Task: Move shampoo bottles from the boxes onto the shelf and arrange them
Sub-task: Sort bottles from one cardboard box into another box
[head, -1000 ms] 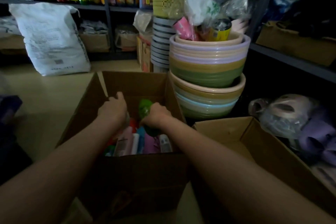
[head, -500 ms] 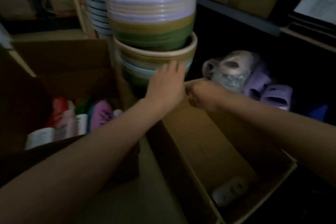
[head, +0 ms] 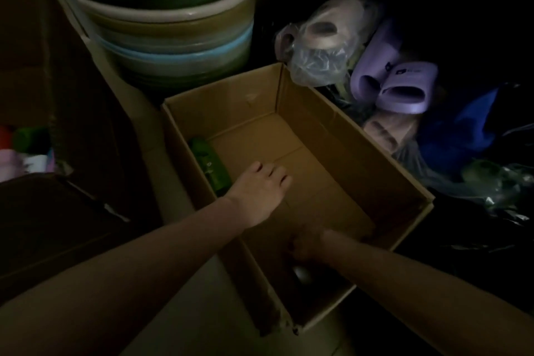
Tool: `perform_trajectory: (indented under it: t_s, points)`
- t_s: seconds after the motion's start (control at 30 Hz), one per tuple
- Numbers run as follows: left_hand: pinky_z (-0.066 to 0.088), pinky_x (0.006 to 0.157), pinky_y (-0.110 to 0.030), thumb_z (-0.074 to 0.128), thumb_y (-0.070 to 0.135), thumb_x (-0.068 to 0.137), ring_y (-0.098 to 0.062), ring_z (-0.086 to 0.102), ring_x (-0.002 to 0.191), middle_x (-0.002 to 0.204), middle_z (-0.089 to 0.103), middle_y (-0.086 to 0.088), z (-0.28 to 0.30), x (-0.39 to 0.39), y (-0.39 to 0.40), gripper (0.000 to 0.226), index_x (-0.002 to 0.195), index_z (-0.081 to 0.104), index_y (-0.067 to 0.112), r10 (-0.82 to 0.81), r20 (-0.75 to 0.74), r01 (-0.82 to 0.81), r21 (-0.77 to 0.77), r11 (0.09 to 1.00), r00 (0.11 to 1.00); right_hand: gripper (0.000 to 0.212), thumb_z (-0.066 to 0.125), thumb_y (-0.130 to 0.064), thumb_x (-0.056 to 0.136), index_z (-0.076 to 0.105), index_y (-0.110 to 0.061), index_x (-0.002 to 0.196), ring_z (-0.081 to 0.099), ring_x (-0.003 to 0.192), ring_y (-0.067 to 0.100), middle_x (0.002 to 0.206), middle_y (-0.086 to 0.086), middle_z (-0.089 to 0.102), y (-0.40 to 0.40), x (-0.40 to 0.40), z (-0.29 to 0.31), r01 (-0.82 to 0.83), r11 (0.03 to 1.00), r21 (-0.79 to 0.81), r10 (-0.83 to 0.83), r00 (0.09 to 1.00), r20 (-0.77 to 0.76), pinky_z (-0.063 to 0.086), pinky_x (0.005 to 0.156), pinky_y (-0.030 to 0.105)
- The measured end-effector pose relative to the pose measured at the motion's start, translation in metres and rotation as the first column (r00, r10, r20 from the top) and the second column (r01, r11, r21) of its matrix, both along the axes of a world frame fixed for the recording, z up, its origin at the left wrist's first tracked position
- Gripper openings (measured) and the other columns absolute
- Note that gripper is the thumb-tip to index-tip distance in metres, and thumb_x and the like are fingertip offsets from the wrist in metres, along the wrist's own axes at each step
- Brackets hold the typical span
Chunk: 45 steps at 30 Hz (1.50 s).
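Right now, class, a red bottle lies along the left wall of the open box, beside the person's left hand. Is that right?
Not quite: the bottle is green, not red. The head view shows it lying along the left wall of the open box, beside the left hand.
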<state>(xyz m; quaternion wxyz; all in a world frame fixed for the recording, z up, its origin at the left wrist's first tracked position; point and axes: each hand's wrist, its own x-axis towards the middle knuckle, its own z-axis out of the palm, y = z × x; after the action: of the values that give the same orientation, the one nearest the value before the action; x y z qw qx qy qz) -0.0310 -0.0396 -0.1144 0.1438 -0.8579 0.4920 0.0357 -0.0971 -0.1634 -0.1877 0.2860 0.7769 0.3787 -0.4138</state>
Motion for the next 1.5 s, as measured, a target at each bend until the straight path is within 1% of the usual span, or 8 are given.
perform_trajectory:
  t_s: [0.37, 0.6, 0.73, 0.83, 1.0, 1.13, 1.27, 1.5]
  points:
    - [0.032, 0.102, -0.040, 0.050, 0.020, 0.090, -0.029, 0.040, 0.122, 0.135, 0.039, -0.012, -0.009, 0.018, -0.005, 0.051, 0.136, 0.029, 0.010, 0.139, -0.007, -0.139, 0.022, 0.990, 0.990, 0.041, 0.056, -0.039, 0.089, 0.057, -0.011, 0.120, 0.049, 0.116, 0.027, 0.123, 0.011, 0.056, -0.002, 0.046, 0.020, 0.314, 0.913, 0.261, -0.352, 0.929, 0.111, 0.044, 0.088, 0.036]
    - [0.029, 0.105, -0.040, 0.049, 0.026, 0.091, -0.031, 0.036, 0.130, 0.140, 0.036, -0.013, -0.003, 0.066, 0.013, 0.054, 0.138, 0.026, 0.013, 0.378, -0.018, -0.373, 0.133, 0.918, 0.926, 0.052, 0.066, -0.037, 0.079, 0.047, -0.016, 0.123, 0.045, 0.121, 0.029, 0.125, 0.008, 0.053, -0.001, 0.097, 0.051, 0.431, 0.521, 0.737, -0.745, 0.650, 0.147, 0.041, 0.093, 0.036]
    - [0.031, 0.108, -0.041, 0.058, 0.032, 0.086, -0.030, 0.037, 0.130, 0.140, 0.038, -0.010, -0.015, 0.090, 0.012, 0.063, 0.139, 0.028, 0.013, 0.503, -0.348, -0.521, 0.047, 0.852, 0.792, 0.038, 0.068, -0.039, 0.079, 0.053, -0.018, 0.107, 0.052, 0.104, 0.019, 0.109, 0.002, 0.056, -0.006, 0.125, 0.068, 0.296, 0.102, 0.950, -0.921, 0.388, -0.023, 0.044, 0.079, 0.031]
    - [0.040, 0.094, -0.029, 0.073, 0.022, 0.077, -0.012, 0.048, 0.114, 0.122, 0.051, 0.005, -0.003, 0.095, 0.005, 0.061, 0.128, 0.039, 0.019, 0.333, -0.836, -0.840, -0.244, 0.486, 0.435, 0.028, 0.071, -0.036, 0.079, 0.055, -0.020, 0.096, 0.057, 0.079, 0.007, 0.087, -0.008, 0.057, -0.003, 0.143, 0.088, 0.161, -0.370, 0.915, -0.877, 0.264, -0.401, 0.050, 0.065, 0.023]
    - [0.041, 0.079, -0.023, 0.078, 0.029, 0.070, -0.012, 0.051, 0.100, 0.106, 0.053, 0.000, 0.058, 0.126, 0.010, 0.056, 0.109, 0.041, 0.015, 0.364, -0.731, -0.808, -0.575, 0.126, 0.577, 0.041, 0.041, -0.043, 0.096, 0.061, -0.008, 0.090, 0.054, 0.064, 0.011, 0.075, 0.002, 0.056, 0.015, 0.173, 0.129, 0.094, -0.957, 0.275, -0.240, 0.279, -0.930, 0.050, 0.058, 0.026]
    - [0.046, 0.089, -0.034, 0.073, 0.032, 0.075, -0.025, 0.051, 0.115, 0.124, 0.051, -0.009, 0.081, 0.139, 0.047, 0.064, 0.122, 0.038, 0.008, 0.440, -0.748, -0.799, -0.592, -0.103, 0.497, 0.037, 0.044, -0.031, 0.098, 0.062, -0.008, 0.076, 0.051, 0.066, 0.018, 0.078, 0.014, 0.062, 0.052, 0.186, 0.072, 0.315, -0.713, 0.627, -0.663, -0.011, -0.748, 0.040, 0.069, 0.028]
    - [0.050, 0.083, -0.037, 0.071, 0.037, 0.077, -0.028, 0.052, 0.113, 0.126, 0.049, -0.010, 0.062, 0.128, 0.070, 0.068, 0.126, 0.033, 0.009, 0.513, -0.765, -0.845, -0.519, -0.131, 0.390, 0.034, 0.045, -0.015, 0.098, 0.048, -0.001, 0.128, 0.051, 0.119, 0.029, 0.135, 0.020, 0.049, 0.089, 0.164, -0.011, 0.783, -0.064, 0.619, -0.932, 0.175, -0.318, 0.041, 0.093, 0.032]
    - [0.050, 0.084, -0.037, 0.072, 0.041, 0.075, -0.025, 0.052, 0.111, 0.124, 0.048, -0.007, 0.055, 0.127, 0.066, 0.074, 0.128, 0.031, 0.010, 0.555, -0.715, -0.878, -0.474, 0.065, 0.426, 0.046, 0.047, -0.021, 0.096, 0.039, -0.003, 0.137, 0.047, 0.125, 0.032, 0.139, 0.019, 0.045, 0.117, 0.174, -0.044, 0.754, -0.146, 0.640, -0.952, 0.068, -0.297, 0.040, 0.104, 0.042]
